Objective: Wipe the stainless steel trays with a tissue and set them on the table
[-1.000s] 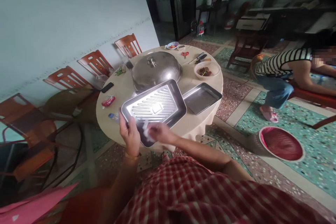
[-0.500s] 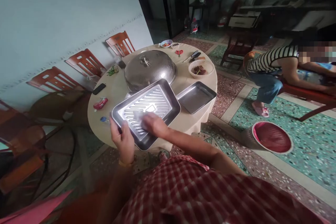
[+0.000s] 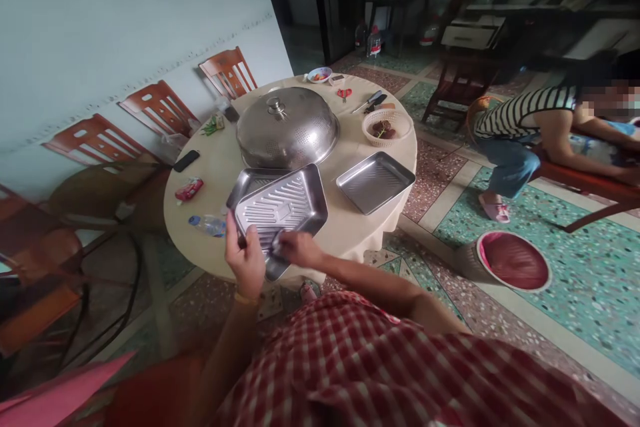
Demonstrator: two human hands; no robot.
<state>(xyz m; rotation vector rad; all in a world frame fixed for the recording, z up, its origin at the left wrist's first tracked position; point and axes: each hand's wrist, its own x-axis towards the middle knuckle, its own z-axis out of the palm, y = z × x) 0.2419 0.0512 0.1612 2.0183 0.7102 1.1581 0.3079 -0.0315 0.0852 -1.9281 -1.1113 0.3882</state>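
My left hand [image 3: 245, 260] grips the near left edge of a ribbed steel tray [image 3: 285, 203] and holds it tilted over the round table [image 3: 345, 227]. My right hand [image 3: 295, 248] presses on the tray's near inside with its fingers closed; a bit of white cloth or tissue barely shows under them. Behind the held tray, another steel tray [image 3: 247, 180] lies partly hidden on the table. A third steel tray [image 3: 375, 180] lies flat to the right.
A large steel dome cover [image 3: 287, 127] stands mid-table, with a basket [image 3: 386, 128], scissors [image 3: 343, 93], a small bowl [image 3: 319, 73], a phone [image 3: 186, 161] and a plastic bottle [image 3: 207, 223]. Red chairs [image 3: 160, 107] line the wall. A person in stripes [image 3: 530, 127] sits right, near a pink basin [image 3: 513, 260].
The tray has come lower and nearer to me, showing less tilt. My right hand slid from the tray's middle back to its near edge. The view shifted slightly.
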